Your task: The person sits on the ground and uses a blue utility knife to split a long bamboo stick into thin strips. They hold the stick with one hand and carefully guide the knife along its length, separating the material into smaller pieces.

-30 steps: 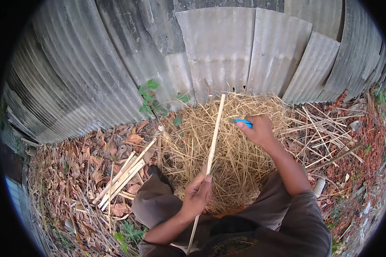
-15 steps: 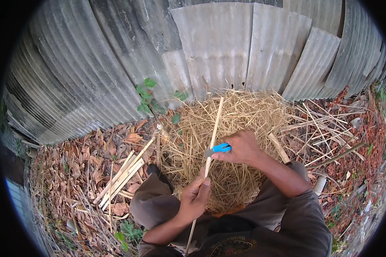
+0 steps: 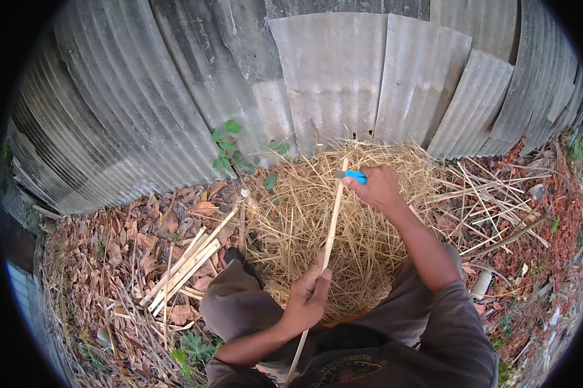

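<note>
So the whole thing hinges on how the stick (image 3: 330,223) runs: it's a long pale strip going from low centre of the frame, down by the person's lap, up and slightly right to just above the middle, where its far tip sits on the straw pile (image 3: 317,220). The left hand (image 3: 307,297) is wrapped tight around the lower part of it, fingers closed around the strip, thumb up along it. The right hand (image 3: 378,187) is up at the top end, fingers curled shut around a knife (image 3: 351,174) with a blue handle, blade pointing toward frame left and sitting right at the stick's tip, touching or next to it, can't quite tell. So the knife hand is at the far end, the holding hand is the near one, and the stick's long axis runs straight between them. More split sticks (image 3: 188,262) lie off to the left on dry leaves, well apart from both hands.
</note>
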Demonstrator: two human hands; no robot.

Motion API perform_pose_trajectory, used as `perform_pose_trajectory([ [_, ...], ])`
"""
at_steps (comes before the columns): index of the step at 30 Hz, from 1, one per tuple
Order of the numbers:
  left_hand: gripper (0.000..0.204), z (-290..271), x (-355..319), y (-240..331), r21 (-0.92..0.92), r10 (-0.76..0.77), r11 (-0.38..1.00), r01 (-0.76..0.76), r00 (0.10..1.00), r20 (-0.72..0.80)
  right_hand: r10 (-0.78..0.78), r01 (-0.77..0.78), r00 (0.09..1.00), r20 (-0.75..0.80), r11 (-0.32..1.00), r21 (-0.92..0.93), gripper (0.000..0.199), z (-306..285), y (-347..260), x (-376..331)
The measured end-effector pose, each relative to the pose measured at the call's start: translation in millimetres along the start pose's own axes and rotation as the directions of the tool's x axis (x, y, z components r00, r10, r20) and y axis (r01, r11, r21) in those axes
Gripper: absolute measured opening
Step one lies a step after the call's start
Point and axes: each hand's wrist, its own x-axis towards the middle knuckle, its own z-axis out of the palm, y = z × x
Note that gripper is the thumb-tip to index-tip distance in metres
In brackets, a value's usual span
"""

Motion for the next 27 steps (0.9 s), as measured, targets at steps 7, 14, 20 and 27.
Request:
perform_pose_trajectory([
  [7, 0.043, -4.8, -17.3, 8.8, -0.192, -0.062, 0.979, 0.063, 0.998, 0.011, 0.38, -0.354, 0.923, -0.058, 0.899, 0.257, 0.077, -39.3, 61.3, 9.0],
  [14, 0.036, -4.7, -2.3, -7.7, -0.387, -0.131, 0.914, 0.12, 0.991, 0.0, -0.381, 0.369, 0.922, 0.069, 0.919, 0.138, 0.074, -30.2, -47.9, -54.9],
  [20, 0.022, -5.2, 1.0, 12.6, -0.488, -0.215, 0.851, 0.197, 0.976, 0.018, -0.142, 0.136, 0.986, 0.084, 0.988, 0.075, 0.073, -20.2, -28.8, -31.9],
  [27, 0.022, -2.4, -4.6, 4.3, -0.379, -0.191, 0.908, 0.178, 0.982, 0.004, -0.021, 0.018, 0.998, 0.061, 0.998, 0.052, 0.076, -16.6, -22.8, -22.8],
])
